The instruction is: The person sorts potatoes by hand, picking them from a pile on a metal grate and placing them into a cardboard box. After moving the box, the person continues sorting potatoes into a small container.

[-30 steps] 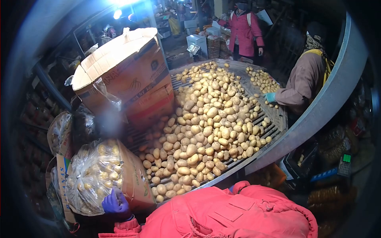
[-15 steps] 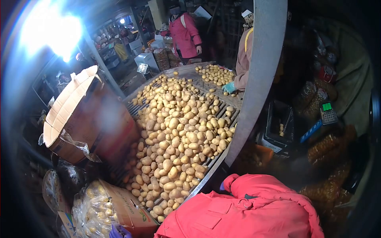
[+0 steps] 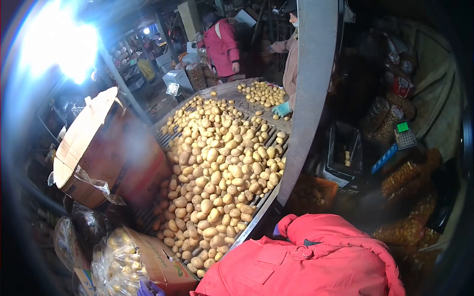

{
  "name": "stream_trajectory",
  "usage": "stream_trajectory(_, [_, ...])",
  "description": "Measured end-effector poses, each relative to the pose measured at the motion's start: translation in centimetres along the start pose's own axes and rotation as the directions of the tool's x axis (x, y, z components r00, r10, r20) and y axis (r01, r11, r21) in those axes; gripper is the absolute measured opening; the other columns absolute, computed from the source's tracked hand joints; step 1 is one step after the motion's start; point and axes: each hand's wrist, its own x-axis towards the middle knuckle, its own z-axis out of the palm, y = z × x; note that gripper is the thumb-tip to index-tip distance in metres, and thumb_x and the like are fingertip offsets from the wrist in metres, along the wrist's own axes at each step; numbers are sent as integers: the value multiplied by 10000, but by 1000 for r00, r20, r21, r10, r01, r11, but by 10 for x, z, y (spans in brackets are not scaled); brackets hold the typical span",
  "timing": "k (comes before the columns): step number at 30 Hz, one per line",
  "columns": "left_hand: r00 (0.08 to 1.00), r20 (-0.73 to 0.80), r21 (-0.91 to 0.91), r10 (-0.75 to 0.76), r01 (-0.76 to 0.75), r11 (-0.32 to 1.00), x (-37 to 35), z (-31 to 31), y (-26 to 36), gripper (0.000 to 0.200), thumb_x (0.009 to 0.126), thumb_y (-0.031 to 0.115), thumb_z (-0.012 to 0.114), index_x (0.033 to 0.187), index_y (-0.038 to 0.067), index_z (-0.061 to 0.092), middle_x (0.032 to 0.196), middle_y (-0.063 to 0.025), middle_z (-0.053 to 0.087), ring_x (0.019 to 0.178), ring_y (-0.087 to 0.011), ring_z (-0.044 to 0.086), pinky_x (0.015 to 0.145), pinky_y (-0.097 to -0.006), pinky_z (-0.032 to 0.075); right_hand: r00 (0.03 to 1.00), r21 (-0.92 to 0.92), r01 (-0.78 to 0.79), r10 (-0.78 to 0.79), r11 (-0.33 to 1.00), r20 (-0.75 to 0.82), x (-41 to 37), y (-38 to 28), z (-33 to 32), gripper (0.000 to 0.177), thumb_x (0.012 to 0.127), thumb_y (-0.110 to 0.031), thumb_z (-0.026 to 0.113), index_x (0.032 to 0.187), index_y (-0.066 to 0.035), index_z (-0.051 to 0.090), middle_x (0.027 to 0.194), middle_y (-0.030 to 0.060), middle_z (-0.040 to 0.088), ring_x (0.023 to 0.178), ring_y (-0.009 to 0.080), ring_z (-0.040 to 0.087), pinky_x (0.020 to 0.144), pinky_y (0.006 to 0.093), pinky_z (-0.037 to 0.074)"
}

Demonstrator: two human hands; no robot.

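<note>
My left hand [image 3: 150, 288], in a purple glove, shows only in part at the bottom edge. It is at the side of a cardboard box [image 3: 165, 261], by a clear plastic bag of potatoes [image 3: 121, 266] in that box; its fingers cannot be made out. Of my right hand [image 3: 277, 230], just a sliver of purple glove shows past the red sleeve, near the metal edge of the sorting table. What it holds, if anything, is hidden. A large heap of potatoes [image 3: 212, 182] covers the slatted table [image 3: 269, 140] in front of me.
A tall cardboard carton [image 3: 113, 148] stands left of the heap. A metal post [image 3: 311, 84] rises at the right. One co-worker's gloved hand [image 3: 282, 109] rests by smaller potatoes; a person in a pink coat [image 3: 220, 47] stands behind. Crates, a scale [image 3: 405, 134] and bagged goods lie right.
The view has shifted slightly. The co-worker beside the post has straightened, with one arm now reaching away from the table. Both my hands look almost unchanged.
</note>
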Motion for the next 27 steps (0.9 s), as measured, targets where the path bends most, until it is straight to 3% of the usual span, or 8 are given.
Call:
stream_trajectory(2, [1000, 19, -61, -25, 26, 998, -9, 1, -3, 254, 1002, 161, 637, 1212, 22, 605, 771, -2, 704, 523, -216, 614, 484, -346, 512, 1000, -6, -10, 10, 1000, -8, -1, 0, 0, 374, 932, -352, 698, 823, 6, 694, 830, 209, 671, 716, 374, 627, 635, 495, 465])
stream_trajectory(5, [938, -348, -57, 3, -25, 998, -31, 34, -9, 265, 1001, 179, 644, 1210, 20, 608, 769, -1, 704, 527, -220, 617, 483, -348, 511, 999, -19, -31, 30, 999, -19, -3, 1, 0, 365, 932, -355, 694, 840, -2, 697, 846, 206, 674, 730, 372, 632, 647, 494, 469])
stream_trajectory(8, [999, 33, -83, -41, 43, 996, -20, 2, -7, 200, 1012, 208, 637, 1116, 39, 661, 754, -1, 702, 525, -219, 616, 476, -345, 502, 998, -34, -53, 51, 998, -35, -6, 1, 1, 357, 932, -358, 690, 856, -10, 700, 861, 204, 677, 744, 371, 636, 659, 493, 473])
stream_trajectory(10, [687, 301, -107, -662, 714, 692, 20, -19, 29, 180, 1017, 228, 632, 1024, 59, 692, 743, -3, 701, 517, -218, 611, 468, -342, 494, 996, -45, -73, 71, 996, -44, -9, 2, 1, 352, 932, -361, 688, 867, -15, 703, 872, 202, 680, 753, 370, 639, 666, 492, 476])
stream_trajectory(12, [675, 244, -127, -696, 734, 667, 17, -14, 28, 198, 1021, 243, 628, 941, 82, 709, 735, -2, 702, 513, -216, 609, 467, -342, 491, 994, -58, -96, 93, 994, -53, -12, 4, 2, 348, 932, -363, 685, 879, -20, 705, 882, 200, 682, 763, 369, 642, 674, 491, 479])
stream_trajectory(14, [979, -145, -97, -144, 130, 987, -14, 13, 1, 233, 1024, 254, 623, 866, 107, 712, 730, 4, 703, 514, -214, 610, 472, -344, 493, 991, -75, -121, 116, 990, -62, -15, 4, 1, 343, 932, -365, 683, 890, -25, 707, 892, 198, 684, 772, 368, 645, 682, 490, 482])
stream_trajectory(20, [983, 151, -80, -101, 114, 990, 2, -15, -2, 230, 1025, 262, 621, 839, 139, 676, 750, 15, 713, 547, -210, 633, 503, -352, 514, 971, -153, -232, 218, 961, -102, -24, 9, 1, 333, 932, -372, 675, 923, -41, 714, 923, 193, 691, 801, 365, 654, 705, 487, 491])
stream_trajectory(27, [978, 177, -75, -114, 129, 989, -9, -18, -2, 204, 1015, 262, 640, 910, 101, 707, 799, -19, 738, 605, -242, 664, 548, -373, 536, 863, -362, -506, 461, 783, -207, -38, 21, -2, 327, 932, -380, 666, 962, -59, 722, 960, 187, 699, 834, 362, 665, 733, 483, 502])
